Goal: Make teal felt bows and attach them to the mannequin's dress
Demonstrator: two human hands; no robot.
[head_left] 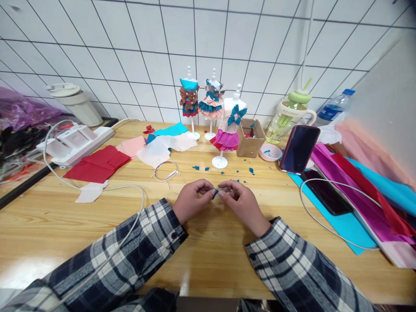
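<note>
A small piece of teal crepe paper [215,193] is pinched between the thumb and fingers of my left hand [196,197]. Close beside it, my right hand [242,201] is closed in a pinch at the paper's right edge; whether its fingertips grip the paper or something finer is too small to tell. Just beyond my hands lie scattered teal scraps [251,170]. Behind them stands a miniature dress form [229,130] with a white top, teal bow and magenta ruffled skirt. Two more dressed forms [189,97] stand farther back.
Left are a coiled wire [165,171], red paper [99,164], a power strip [81,145] and a white cable [141,203]. Right are a cardboard box [251,145], pink bowl [271,154], propped phone [299,149], dark phone [328,195], drink jug [287,117] and coloured paper sheets [351,190].
</note>
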